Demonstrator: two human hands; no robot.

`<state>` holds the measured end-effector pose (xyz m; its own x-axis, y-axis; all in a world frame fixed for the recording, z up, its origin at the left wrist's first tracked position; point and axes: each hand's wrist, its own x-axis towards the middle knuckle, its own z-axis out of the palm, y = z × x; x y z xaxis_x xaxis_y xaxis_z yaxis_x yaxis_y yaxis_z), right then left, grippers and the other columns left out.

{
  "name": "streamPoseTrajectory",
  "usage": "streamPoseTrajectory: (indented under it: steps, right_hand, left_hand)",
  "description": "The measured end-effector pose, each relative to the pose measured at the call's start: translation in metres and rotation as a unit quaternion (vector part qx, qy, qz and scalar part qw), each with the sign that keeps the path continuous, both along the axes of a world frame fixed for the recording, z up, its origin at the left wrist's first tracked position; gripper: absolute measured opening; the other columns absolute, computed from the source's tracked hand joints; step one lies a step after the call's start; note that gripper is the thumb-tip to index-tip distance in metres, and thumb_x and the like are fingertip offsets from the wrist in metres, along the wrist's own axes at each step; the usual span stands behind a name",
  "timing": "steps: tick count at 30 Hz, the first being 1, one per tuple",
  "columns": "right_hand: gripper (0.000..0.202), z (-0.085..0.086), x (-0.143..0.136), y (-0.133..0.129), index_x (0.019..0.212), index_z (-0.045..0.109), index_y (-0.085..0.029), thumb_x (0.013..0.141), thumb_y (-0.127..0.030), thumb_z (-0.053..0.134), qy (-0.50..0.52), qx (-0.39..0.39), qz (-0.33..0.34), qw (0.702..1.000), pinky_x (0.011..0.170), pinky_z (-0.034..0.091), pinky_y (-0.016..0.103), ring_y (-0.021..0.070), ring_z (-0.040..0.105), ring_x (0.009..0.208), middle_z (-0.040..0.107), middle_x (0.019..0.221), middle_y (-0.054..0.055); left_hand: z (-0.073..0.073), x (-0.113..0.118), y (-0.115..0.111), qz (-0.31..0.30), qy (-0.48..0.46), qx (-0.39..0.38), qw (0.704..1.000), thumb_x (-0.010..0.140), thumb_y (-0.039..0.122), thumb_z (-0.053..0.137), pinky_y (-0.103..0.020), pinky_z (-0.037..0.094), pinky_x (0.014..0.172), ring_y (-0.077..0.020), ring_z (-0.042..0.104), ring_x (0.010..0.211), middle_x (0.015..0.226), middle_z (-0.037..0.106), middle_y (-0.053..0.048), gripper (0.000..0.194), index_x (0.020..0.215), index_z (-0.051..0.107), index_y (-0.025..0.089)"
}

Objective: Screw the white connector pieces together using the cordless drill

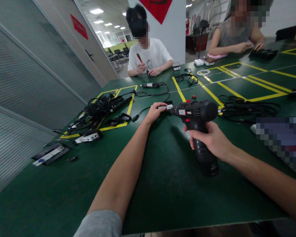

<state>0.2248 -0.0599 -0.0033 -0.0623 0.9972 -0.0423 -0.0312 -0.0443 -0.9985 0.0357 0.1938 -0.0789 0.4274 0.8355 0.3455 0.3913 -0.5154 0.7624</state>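
Note:
My right hand (212, 140) is wrapped round the grip of a black cordless drill (198, 112), whose chuck points left. My left hand (156, 111) is closed on a small black device with a white label (169, 106), holding it against the table. The drill's tip meets or lies just in front of the device's right end; contact cannot be made out. A black cable with a plug (136, 117) lies left of my left hand. Small red pieces (193, 97) lie behind the drill.
Tangled black cables (101, 107) lie on the left, near opened black casings (51, 154). A black corded tool (150, 85) is farther back. More coiled cable (246, 107) lies right, beside a pixelated object (281, 138). Across the green table (162, 197), a person (150, 54) holds a red-handled screwdriver (139, 58).

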Motion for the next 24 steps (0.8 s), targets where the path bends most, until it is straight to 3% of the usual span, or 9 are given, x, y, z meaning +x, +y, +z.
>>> streamPoseTrajectory:
  steps: [15,24]
  right_hand:
    - [0.02,-0.0022,-0.0023,0.0019,0.092,0.056,-0.017,0.081,-0.028,0.069,-0.014,0.023,0.015,1.0,0.054,0.048,0.031,0.0154,0.059,0.055,0.06,0.069,0.0]
    - [0.02,-0.0028,-0.0013,0.0029,0.09,0.056,-0.019,0.082,-0.03,0.07,-0.018,0.031,0.026,0.999,0.054,0.046,0.031,0.0156,0.058,0.054,0.059,0.063,-0.002]
  left_hand:
    - [0.0019,0.0004,-0.0023,0.011,0.001,-0.007,1.0,0.077,0.032,0.061,-0.038,0.04,0.109,-0.0228,0.058,0.112,0.112,0.069,-0.004,0.028,0.1,0.073,0.022]
    - [0.0021,0.0,-0.0028,0.019,0.006,-0.013,1.0,0.077,0.033,0.06,-0.039,0.04,0.108,-0.0233,0.057,0.113,0.113,0.068,-0.004,0.03,0.102,0.073,0.023]
